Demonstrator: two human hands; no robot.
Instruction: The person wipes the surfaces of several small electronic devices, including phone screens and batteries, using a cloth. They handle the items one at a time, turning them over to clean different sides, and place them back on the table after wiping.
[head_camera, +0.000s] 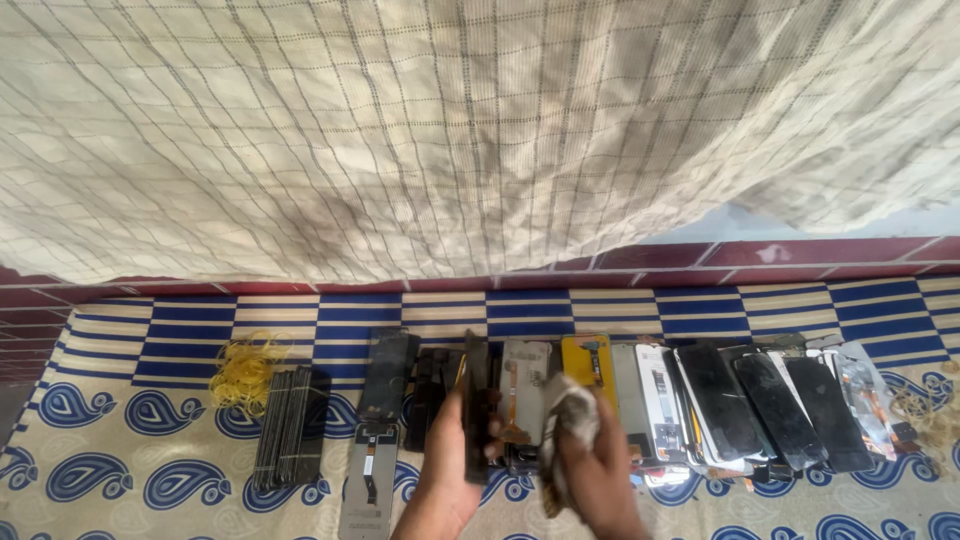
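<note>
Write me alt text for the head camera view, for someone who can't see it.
A person's left hand holds a dark phone screen panel on edge while the right hand grips a crumpled cloth beside it. Behind them a row of phone screens, a banded stack of panels and yellow rubber bands lie on a blue patterned mat, under a hanging checked fabric.

— What have I got in the hands?
— My left hand (447, 470) grips a dark phone screen (476, 405) edge-on; my right hand (600, 478), at three o'clock of it, clutches a crumpled cloth (566, 420)

— And around them?
— More screens in a row (740, 400) toward two o'clock, a stacked bundle (290, 428) and yellow rubber bands (245, 368) toward ten, all on a blue patterned mat (120, 440)
</note>
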